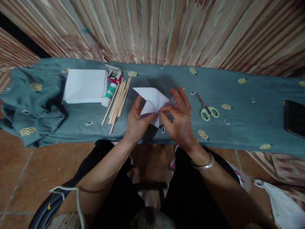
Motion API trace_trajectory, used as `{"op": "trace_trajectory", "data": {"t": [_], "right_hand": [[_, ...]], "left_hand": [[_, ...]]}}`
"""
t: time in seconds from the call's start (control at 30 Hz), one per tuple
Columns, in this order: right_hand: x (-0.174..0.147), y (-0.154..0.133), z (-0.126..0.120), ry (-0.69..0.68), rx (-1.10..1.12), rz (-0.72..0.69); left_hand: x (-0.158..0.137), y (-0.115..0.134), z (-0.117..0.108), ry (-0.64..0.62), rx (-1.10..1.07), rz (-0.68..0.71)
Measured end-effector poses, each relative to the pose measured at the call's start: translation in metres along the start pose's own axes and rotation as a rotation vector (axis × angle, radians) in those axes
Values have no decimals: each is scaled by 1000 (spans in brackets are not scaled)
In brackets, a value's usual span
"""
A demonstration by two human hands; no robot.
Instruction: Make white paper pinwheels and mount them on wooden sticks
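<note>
A white paper pinwheel (154, 98) with its corners curled toward the middle is held just above the cloth-covered table. On its left side my left hand (138, 122) grips the paper, thumb pressed near the centre. My right hand (177, 119) pinches at the pinwheel's centre with thumb and index finger, the other fingers raised. Whether a small pin sits in that pinch is too small to tell. To the right lie scissors (206, 109) with pale green handles, blades pointing away from me.
Left of my hands lie several wooden sticks (118, 101), a glue stick (110, 94), an open small red box (115, 75) of metal pieces and a stack of white paper (85, 86). A dark phone-like object (294, 117) rests at the far right. A pleated curtain (152, 31) hangs behind.
</note>
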State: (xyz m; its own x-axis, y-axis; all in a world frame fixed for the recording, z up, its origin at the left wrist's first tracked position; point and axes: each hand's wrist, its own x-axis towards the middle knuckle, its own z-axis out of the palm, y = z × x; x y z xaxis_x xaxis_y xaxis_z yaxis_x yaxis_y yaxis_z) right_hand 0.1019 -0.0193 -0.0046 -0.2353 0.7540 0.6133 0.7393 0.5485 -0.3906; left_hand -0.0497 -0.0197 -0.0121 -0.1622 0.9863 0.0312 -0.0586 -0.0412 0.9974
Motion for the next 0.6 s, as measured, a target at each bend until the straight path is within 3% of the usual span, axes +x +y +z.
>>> {"op": "trace_trajectory", "data": {"t": [0.6], "right_hand": [[2,-15,-7,-89,-1,60]], "left_hand": [[0,-4,0,-8,75,74]]}}
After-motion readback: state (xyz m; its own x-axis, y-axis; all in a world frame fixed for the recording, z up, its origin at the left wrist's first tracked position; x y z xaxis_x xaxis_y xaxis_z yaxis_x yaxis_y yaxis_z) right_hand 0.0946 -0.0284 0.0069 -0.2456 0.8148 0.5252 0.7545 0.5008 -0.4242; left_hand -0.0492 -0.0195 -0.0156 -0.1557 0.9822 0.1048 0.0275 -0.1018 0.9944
